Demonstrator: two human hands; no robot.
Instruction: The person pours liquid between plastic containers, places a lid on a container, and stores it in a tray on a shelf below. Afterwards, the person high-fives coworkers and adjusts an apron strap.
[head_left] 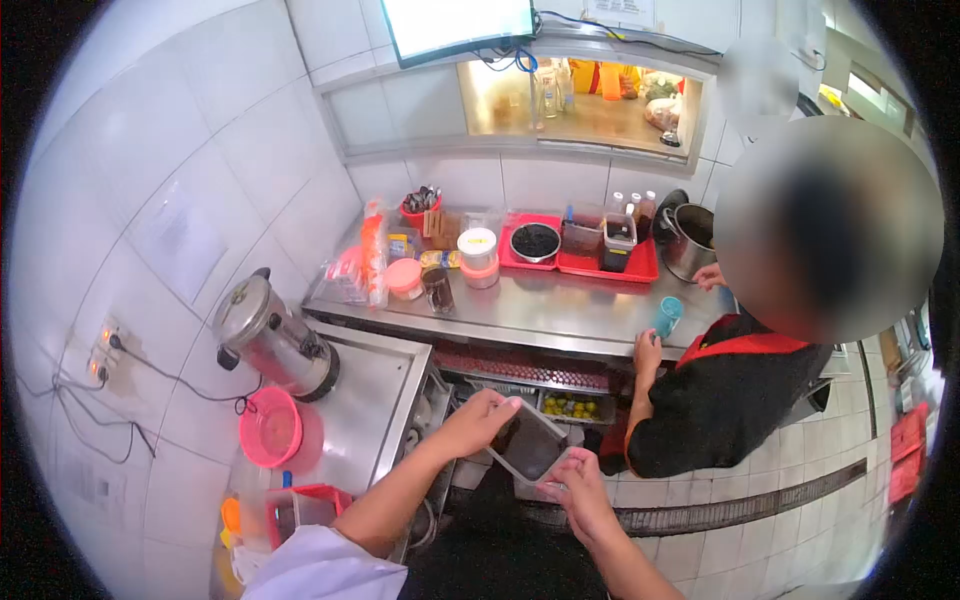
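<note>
Between my two hands is a clear rectangular plastic container (537, 449), tilted, held in front of my body over the floor. My left hand (482, 422) is closed on its upper left rim, thumb along the edge. At the lower right corner, the fingers of my right hand (575, 483) pinch the rim. Through the clear walls the container looks dark, and I cannot tell whether anything is inside. Beyond it, a crate of yellow-green fruit (572, 407) sits on the shelf under the steel counter (540, 312).
At right, a co-worker (740, 400) in black holds a blue cup (669, 315) by the counter. Red trays (640, 272), tubs and a steel pot (686, 245) line its back. Left are a steel urn (272, 335), a pink basin (270, 428) and a red basket (325, 492).
</note>
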